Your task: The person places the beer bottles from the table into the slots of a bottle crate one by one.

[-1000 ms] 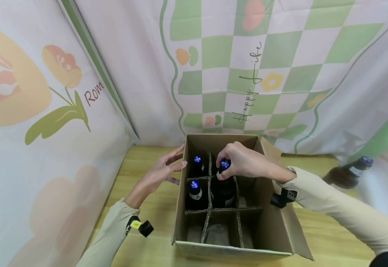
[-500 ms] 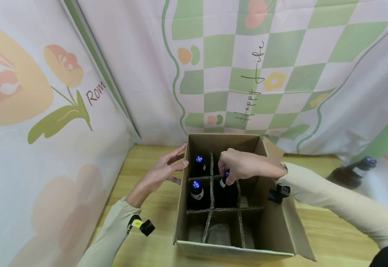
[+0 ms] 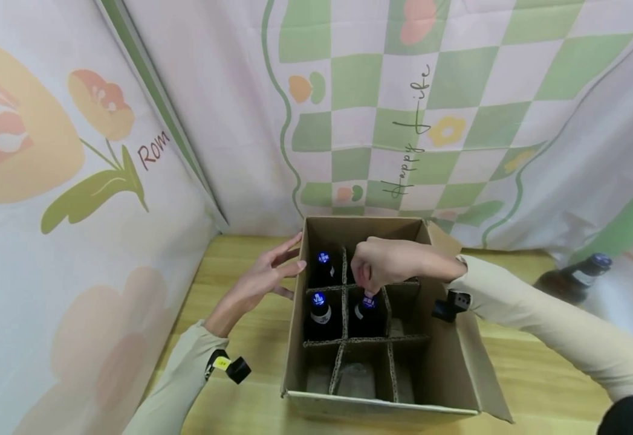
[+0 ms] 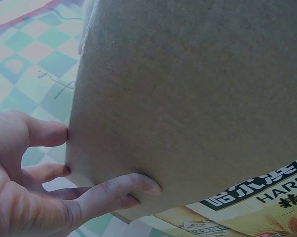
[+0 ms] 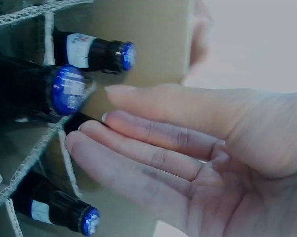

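Observation:
In the head view, a cardboard box (image 3: 441,356) with corrugated dividers (image 3: 343,320) stands on the wooden table. Two dark bottles with blue caps, a back-left bottle (image 3: 324,275) and a middle-left bottle (image 3: 321,326), sit upright in their compartments. A third bottle (image 3: 367,320) occupies the central compartment. My right hand (image 3: 389,263) hovers just above that bottle, and the right wrist view shows its fingers (image 5: 138,148) extended beside the blue cap (image 5: 69,90), gripping nothing. Fingers spread, my left hand (image 3: 264,278) touches the box's left side near the back corner (image 4: 114,192).
Another brown bottle (image 3: 574,279) stands outside the box at the far right. A box flap (image 3: 485,374) sticks out to the right over the table (image 3: 545,374). Patterned curtains (image 3: 360,133) hang behind and to the left.
The central bottle has gone down into its compartment and my right hand has let go of its neck. My left hand stays against the box.

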{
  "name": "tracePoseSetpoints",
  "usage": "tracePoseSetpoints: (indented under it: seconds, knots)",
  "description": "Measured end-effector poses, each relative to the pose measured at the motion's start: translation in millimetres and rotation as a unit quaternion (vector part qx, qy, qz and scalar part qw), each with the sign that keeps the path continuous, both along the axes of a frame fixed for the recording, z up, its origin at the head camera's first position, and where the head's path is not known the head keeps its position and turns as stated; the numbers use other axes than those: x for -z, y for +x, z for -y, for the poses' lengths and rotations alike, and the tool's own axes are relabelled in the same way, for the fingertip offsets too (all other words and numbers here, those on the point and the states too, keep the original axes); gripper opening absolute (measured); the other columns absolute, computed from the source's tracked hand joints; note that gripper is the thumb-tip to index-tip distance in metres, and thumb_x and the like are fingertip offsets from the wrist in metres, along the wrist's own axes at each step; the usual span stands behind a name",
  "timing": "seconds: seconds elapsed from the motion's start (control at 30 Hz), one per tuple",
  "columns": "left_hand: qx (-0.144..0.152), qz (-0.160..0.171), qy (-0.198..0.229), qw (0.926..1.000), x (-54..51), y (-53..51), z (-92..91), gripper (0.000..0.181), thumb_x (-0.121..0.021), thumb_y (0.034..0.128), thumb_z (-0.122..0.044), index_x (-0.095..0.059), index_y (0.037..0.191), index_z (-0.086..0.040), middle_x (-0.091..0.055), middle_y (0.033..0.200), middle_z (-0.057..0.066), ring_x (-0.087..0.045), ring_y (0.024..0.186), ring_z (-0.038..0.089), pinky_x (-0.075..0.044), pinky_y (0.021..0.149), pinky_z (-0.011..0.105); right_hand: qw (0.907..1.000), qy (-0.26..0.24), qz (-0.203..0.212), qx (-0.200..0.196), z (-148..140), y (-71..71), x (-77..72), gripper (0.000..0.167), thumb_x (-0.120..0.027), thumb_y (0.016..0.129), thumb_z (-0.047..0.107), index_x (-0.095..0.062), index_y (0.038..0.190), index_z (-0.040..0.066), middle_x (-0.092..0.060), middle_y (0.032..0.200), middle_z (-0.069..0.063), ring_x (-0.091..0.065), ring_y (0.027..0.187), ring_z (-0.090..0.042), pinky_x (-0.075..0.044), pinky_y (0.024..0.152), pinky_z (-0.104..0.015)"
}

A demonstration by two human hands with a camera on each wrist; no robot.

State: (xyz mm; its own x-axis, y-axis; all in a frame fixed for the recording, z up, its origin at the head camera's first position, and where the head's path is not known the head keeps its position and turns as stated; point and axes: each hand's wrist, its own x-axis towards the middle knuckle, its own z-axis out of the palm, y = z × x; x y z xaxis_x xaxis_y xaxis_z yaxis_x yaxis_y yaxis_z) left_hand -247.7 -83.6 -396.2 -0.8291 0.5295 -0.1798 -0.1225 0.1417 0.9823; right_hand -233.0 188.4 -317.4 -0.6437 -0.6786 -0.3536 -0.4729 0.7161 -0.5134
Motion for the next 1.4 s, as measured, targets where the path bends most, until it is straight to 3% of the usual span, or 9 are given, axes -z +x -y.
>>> tracePoseSetpoints:
  seconds: [0.1,0.27,0.33,0.57,0.8,1.0,1.4]
  knots:
    - [0.0,-0.002,-0.001,1.0,-0.8,0.0,0.6,0.073,-0.062,0.1055,-0.02,-0.026,0.167,-0.031,-0.018,0.174,0.012,-0.043,0.147,0.042,-0.066,0.08,0.047,0.9999,-0.012,-0.004,0.003,-1,-0.6,-3.0,0.025,-0.066,0.081,-0.014,-0.074,0.078,0.009,-0.074,0.074,0.005,-0.067,0.067,-0.007,-0.052,0.061,-0.02]
    - [-0.001,0.0,-0.002,1.0,-1.4,-0.4,0.4,0.072,-0.063,0.1052,-0.02,-0.027,0.167,-0.032,-0.019,0.173,0.012,-0.043,0.148,0.041,-0.066,0.081,0.048,0.9994,-0.009,-0.023,0.023,-4,-3.7,-0.2,0.007,-0.08,0.086,0.004,-0.077,0.091,0.007,-0.078,0.08,0.004,-0.071,0.075,-0.005,-0.059,0.07,-0.024]
    - [0.0,0.0,-0.002,1.0,-1.5,0.2,0.5,0.073,-0.063,0.1053,-0.02,-0.026,0.167,-0.031,-0.019,0.173,0.013,-0.042,0.148,0.042,-0.066,0.082,0.049,0.9992,-0.012,-0.025,0.028,-6,-5.3,-0.7,0.009,-0.082,0.088,0.01,-0.078,0.095,0.007,-0.078,0.083,0.004,-0.072,0.077,-0.006,-0.06,0.073,-0.026]
    - [-0.002,0.003,0.002,1.0,-0.8,1.4,0.9,0.073,-0.063,0.1052,-0.02,-0.026,0.167,-0.031,-0.019,0.173,0.013,-0.041,0.148,0.043,-0.066,0.082,0.05,0.9962,-0.068,-0.016,0.051,-16,-7.9,-8.4,0.008,-0.08,0.091,0.01,-0.076,0.095,0.005,-0.079,0.085,0.001,-0.072,0.078,-0.009,-0.06,0.072,-0.027]
    - [-0.003,0.0,0.001,1.0,-1.2,0.2,0.9,0.073,-0.063,0.1053,-0.021,-0.026,0.167,-0.031,-0.019,0.173,0.013,-0.043,0.147,0.042,-0.067,0.08,0.047,0.9876,-0.131,0.004,0.086,-27,-4.6,-15.0,0.008,-0.076,0.094,0.007,-0.075,0.096,0.0,-0.077,0.084,-0.004,-0.072,0.074,-0.013,-0.063,0.068,-0.028]
    - [0.007,-0.004,0.007,0.9999,-1.7,-2.1,-2.6,0.074,-0.064,0.1044,-0.021,-0.026,0.167,-0.033,-0.017,0.174,0.01,-0.042,0.148,0.042,-0.066,0.081,0.047,0.9769,-0.171,-0.008,0.128,-38,0.1,-18.4,0.009,-0.076,0.095,0.007,-0.074,0.098,-0.001,-0.077,0.085,-0.005,-0.073,0.074,-0.017,-0.065,0.069,-0.029]
    - [-0.002,0.005,0.005,1.0,-1.2,1.1,-0.2,0.073,-0.063,0.1053,-0.02,-0.026,0.167,-0.031,-0.017,0.174,0.011,-0.044,0.146,0.043,-0.067,0.08,0.046,0.9628,-0.19,-0.049,0.185,-70,2.8,-18.9,0.015,-0.077,0.096,0.012,-0.075,0.104,-0.001,-0.078,0.089,-0.006,-0.073,0.075,-0.014,-0.064,0.069,-0.028]
